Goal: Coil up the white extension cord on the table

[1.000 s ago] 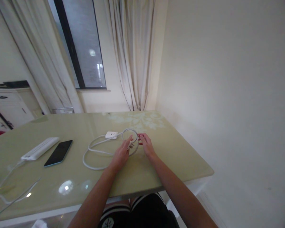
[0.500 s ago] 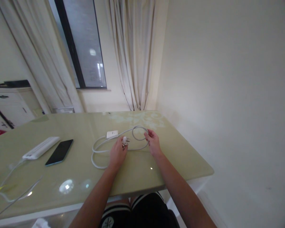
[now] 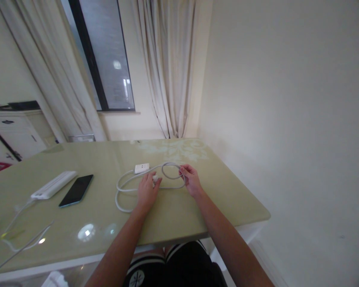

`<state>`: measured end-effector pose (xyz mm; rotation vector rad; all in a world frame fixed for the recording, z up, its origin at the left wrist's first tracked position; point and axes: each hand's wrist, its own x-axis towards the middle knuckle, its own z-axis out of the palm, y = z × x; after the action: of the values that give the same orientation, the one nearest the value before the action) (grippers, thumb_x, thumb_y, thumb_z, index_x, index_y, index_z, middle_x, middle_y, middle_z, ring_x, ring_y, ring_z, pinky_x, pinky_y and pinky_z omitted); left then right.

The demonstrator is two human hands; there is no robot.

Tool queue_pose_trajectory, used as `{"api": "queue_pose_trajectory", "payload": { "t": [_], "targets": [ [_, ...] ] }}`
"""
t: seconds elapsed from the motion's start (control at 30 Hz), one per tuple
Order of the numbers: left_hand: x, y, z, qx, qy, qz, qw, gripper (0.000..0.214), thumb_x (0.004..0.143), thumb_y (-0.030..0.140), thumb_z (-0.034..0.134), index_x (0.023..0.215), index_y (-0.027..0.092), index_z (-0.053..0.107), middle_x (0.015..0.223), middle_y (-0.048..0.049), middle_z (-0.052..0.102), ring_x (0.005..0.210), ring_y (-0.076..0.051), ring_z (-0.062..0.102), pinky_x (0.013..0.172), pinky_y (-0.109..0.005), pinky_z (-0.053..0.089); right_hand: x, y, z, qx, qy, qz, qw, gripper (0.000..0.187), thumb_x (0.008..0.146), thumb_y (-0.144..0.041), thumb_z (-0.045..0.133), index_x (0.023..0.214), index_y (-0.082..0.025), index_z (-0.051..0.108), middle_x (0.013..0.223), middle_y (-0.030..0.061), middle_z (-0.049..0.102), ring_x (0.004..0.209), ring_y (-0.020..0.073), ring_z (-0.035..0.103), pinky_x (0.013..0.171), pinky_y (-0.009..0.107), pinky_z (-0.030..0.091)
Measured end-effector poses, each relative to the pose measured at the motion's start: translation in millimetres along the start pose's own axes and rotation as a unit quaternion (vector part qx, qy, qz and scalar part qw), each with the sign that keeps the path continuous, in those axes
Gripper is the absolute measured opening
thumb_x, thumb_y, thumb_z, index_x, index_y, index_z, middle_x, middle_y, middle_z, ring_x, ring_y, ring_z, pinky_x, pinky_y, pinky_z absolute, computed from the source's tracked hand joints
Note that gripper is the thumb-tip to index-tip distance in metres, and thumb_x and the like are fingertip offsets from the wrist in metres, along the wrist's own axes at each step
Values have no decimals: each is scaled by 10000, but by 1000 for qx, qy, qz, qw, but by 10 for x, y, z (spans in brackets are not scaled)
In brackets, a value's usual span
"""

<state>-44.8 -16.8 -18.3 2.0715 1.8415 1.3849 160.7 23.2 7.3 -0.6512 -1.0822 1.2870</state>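
My left hand point(image 3: 148, 190) is closed around a white power plug point(image 3: 155, 180), which is mostly covered by the fingers. Between finger and thumb my right hand point(image 3: 190, 179) pinches the white cord point(image 3: 171, 163), which makes a small loop just left of those fingertips. More of the cord curves over the table to the left of my left hand. A small white socket block point(image 3: 141, 168) on the cord lies behind my left hand, its face with the holes turned up.
On the left of the table point(image 3: 227, 191) lie a black-screened phone point(image 3: 76, 190) and a long white power strip point(image 3: 54, 185) with its own cord. A wall point(image 3: 287, 119) borders the right side. Curtains point(image 3: 170, 71) hang behind.
My left hand has turned over the plug, so its prongs no longer show. My right hand has shifted slightly left with the cord, and the small loop has moved left and lower.
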Motion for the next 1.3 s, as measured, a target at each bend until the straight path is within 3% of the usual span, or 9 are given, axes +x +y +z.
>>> {"api": "queue_pose_trajectory", "payload": {
  "t": [0.2,0.33,0.5,0.6,0.73,0.83,0.97,1.13,1.3],
  "targets": [
    [16,167,-78,-250,-16,-21,968,304,995,498,516,1003,202,581,892,-53,717,881,-212,689,854,-362,529,-112,-43,71,-33,-109,20,993,318,706,-457,864,810,-200,706,706,-9,651,664,132,555,667,263,430],
    [48,198,-101,-341,5,-79,937,386,983,521,533,1193,200,495,715,21,664,684,-169,661,710,-296,522,-133,-54,129,-34,-96,-10,995,329,753,-470,840,845,-204,669,696,-30,602,650,118,521,647,243,409],
    [148,106,-55,-267,52,-106,956,401,996,516,473,1172,180,603,692,4,632,621,-156,614,636,-275,505,-125,-39,206,-106,-67,-33,992,372,719,-499,859,834,-206,661,671,-37,554,611,114,468,588,238,375],
    [199,-2,-32,-260,98,-137,951,370,993,456,471,1232,194,572,915,-46,686,635,-142,635,633,-279,529,-105,-35,196,-125,-58,-52,989,375,793,-559,782,781,-206,659,706,7,621,678,152,552,687,283,457],
    [210,-102,-56,-112,150,-106,977,361,933,240,491,1282,198,572,1231,-135,644,984,-229,673,860,-394,552,-75,-23,142,-52,-47,-61,996,434,800,-616,749,731,-218,591,685,3,600,691,156,573,725,300,485],
    [159,-89,-88,55,80,-88,991,420,859,130,500,1261,177,611,1256,-171,658,1214,-324,582,1062,-546,416,-61,-3,98,-22,-66,-21,997,507,767,-615,786,646,-221,491,524,-61,418,496,100,400,524,248,360],
    [87,-44,-137,134,-30,-88,987,306,910,187,458,1144,175,653,1099,-154,733,1076,-319,652,1115,-608,295,-40,-12,48,-38,-54,21,998,557,750,-607,812,606,-220,438,489,-96,283,422,59,184,430,241,128],
    [113,-49,-243,209,-2,-90,974,307,941,301,466,1158,170,639,1135,-166,721,1109,-330,645,1143,-602,255,32,-78,-22,69,36,-50,996,534,745,-642,794,663,-229,466,536,-79,326,484,90,303,497,250,339],
    [148,-66,-300,215,-17,-93,972,275,980,329,421,1037,160,631,1025,-164,697,977,-320,662,933,-472,470,137,-70,-198,35,121,-64,990,456,762,-650,737,757,-232,554,609,-37,486,551,131,456,613,303,446]
  ]
}}
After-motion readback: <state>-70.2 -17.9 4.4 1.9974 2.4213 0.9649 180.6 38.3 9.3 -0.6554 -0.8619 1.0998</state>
